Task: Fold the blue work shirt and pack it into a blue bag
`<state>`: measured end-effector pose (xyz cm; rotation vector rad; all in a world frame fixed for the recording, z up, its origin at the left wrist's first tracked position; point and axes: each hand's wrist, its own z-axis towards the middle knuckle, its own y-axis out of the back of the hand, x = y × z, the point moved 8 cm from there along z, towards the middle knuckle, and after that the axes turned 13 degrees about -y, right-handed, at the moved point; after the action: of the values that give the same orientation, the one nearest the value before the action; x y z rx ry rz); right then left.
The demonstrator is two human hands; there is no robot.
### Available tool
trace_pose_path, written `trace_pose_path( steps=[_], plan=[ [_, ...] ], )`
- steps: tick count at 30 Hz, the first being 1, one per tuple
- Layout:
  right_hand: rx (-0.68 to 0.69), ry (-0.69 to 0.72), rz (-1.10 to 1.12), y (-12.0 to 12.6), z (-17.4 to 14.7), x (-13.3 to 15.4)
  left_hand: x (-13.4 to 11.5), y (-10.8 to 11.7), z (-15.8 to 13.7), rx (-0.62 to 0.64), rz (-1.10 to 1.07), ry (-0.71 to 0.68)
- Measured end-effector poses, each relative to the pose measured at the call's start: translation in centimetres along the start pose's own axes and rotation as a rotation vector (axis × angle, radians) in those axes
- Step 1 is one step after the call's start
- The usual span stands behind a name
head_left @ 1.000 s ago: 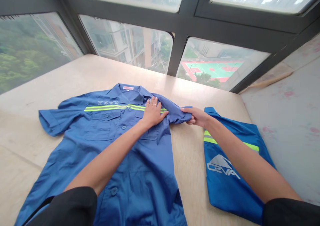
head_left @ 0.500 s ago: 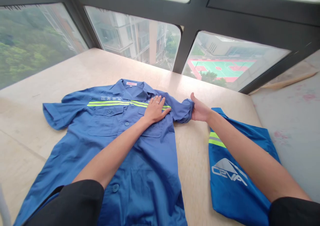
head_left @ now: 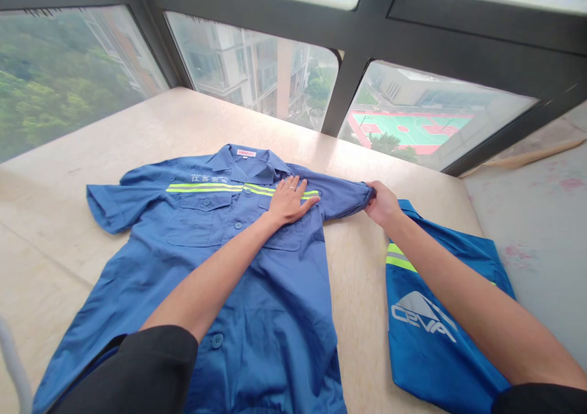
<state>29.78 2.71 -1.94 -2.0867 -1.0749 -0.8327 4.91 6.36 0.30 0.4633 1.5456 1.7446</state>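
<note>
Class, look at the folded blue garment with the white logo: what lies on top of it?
The right forearm crosses above the folded garment, hiding part of its yellow stripe. Whatever lies beneath it is covered.

My left hand (head_left: 288, 202) lies flat with the fingers spread, arm stretched forward. My right hand (head_left: 383, 203) is closed in a pinch, arm extended.

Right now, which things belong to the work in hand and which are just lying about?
In hand:
- blue work shirt, spread front-up on the beige tabletop
- left hand, flat on the shirt's chest
- right hand, gripping the end of the shirt's sleeve

Lying about:
- folded blue garment with CEVA logo, under the right forearm
</note>
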Motion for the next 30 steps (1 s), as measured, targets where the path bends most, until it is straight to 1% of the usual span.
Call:
trace_pose_path(
  steps=[2,3,5,7,9,11,12,14,15,16,18,20,21,23,25,27,28,30],
  plan=[
    [-0.086,-0.112,-0.048,2.1,-0.2,-1.3,0.0,0.4,0.5,0.003,0.017,0.004],
    [-0.097,-0.149,-0.064,2.7,-0.5,-1.6,0.0,0.7,0.9,0.005,0.025,0.018],
    [-0.032,-0.177,-0.124,2.5,-1.0,-1.6,0.4,1.4,1.9,0.009,0.046,0.068],
    [0.056,-0.162,-0.177,1.3,-1.6,-1.0,0.6,2.0,3.2,0.007,0.073,0.09],
    [0.12,-0.111,-0.201,0.0,-2.3,-0.1,0.3,2.1,4.5,0.011,0.096,0.023],
    [0.18,-0.109,-0.224,-1.4,-2.9,0.3,-0.2,1.1,5.4,0.074,0.076,-0.057],
    [0.22,-0.143,-0.249,-2.0,-3.2,0.1,-0.3,0.4,5.6,0.117,0.052,-0.071],
    [0.32,-0.254,-0.33,-3.2,-4.1,-1.0,0.0,-0.9,5.6,0.173,0.006,-0.049],
    [0.378,-0.297,-0.377,-3.7,-4.7,-1.6,0.2,-1.3,5.5,0.173,-0.006,-0.03],
    [0.437,-0.302,-0.417,-4.2,-5.3,-1.9,0.3,-1.5,5.5,0.16,-0.012,-0.018],
    [0.555,-0.205,-0.483,-5.1,-6.6,-2.1,0.6,-1.8,5.4,0.143,-0.021,-0.012],
    [0.621,-0.033,-0.569,-5.7,-7.5,-2.0,0.9,-2.0,5.4,0.152,-0.041,-0.017],
    [0.605,0.065,-0.636,-5.7,-7.5,-2.0,1.1,-2.0,5.5,0.157,-0.054,-0.024],
    [0.478,0.238,-0.82,-5.2,-6.8,-2.0,1.4,-1.9,5.6,0.145,-0.084,-0.039],
    [0.307,0.368,-0.988,-4.5,-5.4,-2.0,1.7,-1.5,5.5,0.106,-0.108,-0.044],
    [0.2,0.468,-1.048,-4.4,-4.4,-1.7,1.9,-1.1,5.4,0.063,-0.121,-0.042],
    [0.188,0.522,-1.036,-4.5,-4.3,-1.4,2.0,-0.9,5.3,0.045,-0.123,-0.041],
    [0.222,0.627,-0.987,-5.2,-4.8,-0.7,2.1,-0.6,5.1,0.015,-0.122,-0.045]
  ],
)
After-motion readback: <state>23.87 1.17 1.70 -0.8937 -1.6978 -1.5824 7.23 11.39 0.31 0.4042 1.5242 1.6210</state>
